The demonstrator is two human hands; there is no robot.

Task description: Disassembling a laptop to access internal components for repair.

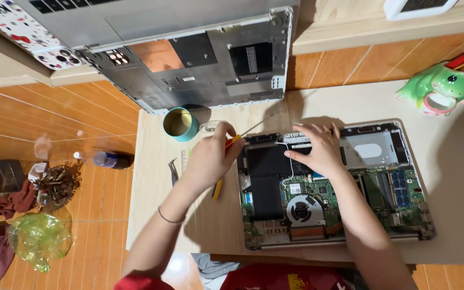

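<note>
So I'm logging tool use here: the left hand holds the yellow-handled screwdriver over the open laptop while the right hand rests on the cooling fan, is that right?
Not quite. The left hand does hold the yellow-handled screwdriver, but the right hand rests near the upper edge of the open laptop, by the black battery, not on the cooling fan, which lies uncovered below. The head view shows this.

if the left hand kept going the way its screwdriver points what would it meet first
The left hand holds a screwdriver aimed up and to the right. Carried straight on, the tip would probably first meet the top-left corner of the open laptop, near the right hand. Depth is unclear.
</note>
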